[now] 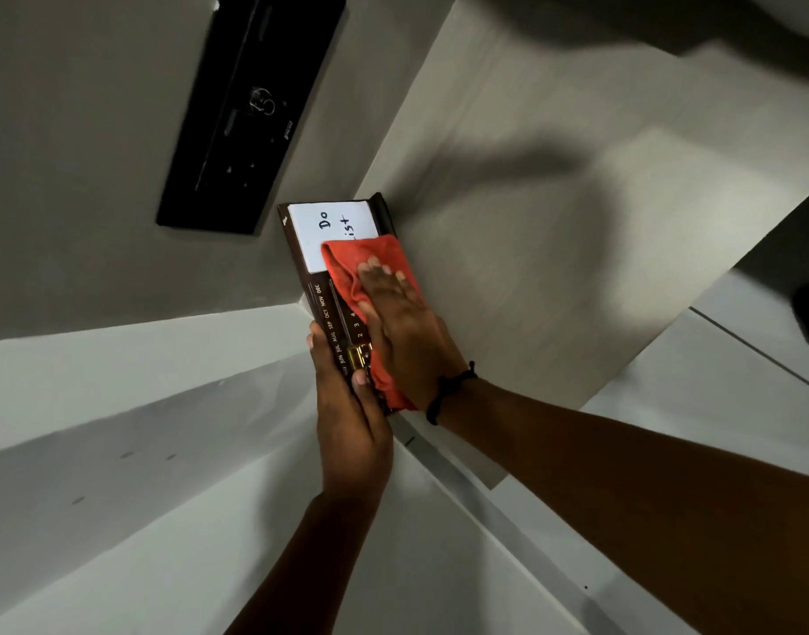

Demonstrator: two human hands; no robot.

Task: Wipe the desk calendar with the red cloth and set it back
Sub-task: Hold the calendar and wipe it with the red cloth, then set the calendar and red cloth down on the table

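The desk calendar (pixel 317 304) is a dark brown board with month names, day numbers and a white to-do note at its far end. It is held up in the air at the middle of the view. My left hand (pixel 350 433) grips its near end from below, thumb on the face beside a small gold slider. My right hand (pixel 402 327) lies flat on the calendar's face and presses the red cloth (pixel 347 268) against it. The cloth covers part of the white note and the day numbers.
A black wall panel (pixel 251 107) hangs on the grey wall at upper left. A beige surface (pixel 553 249) spreads to the right behind the calendar. White ledges (pixel 141 405) run below and to the left.
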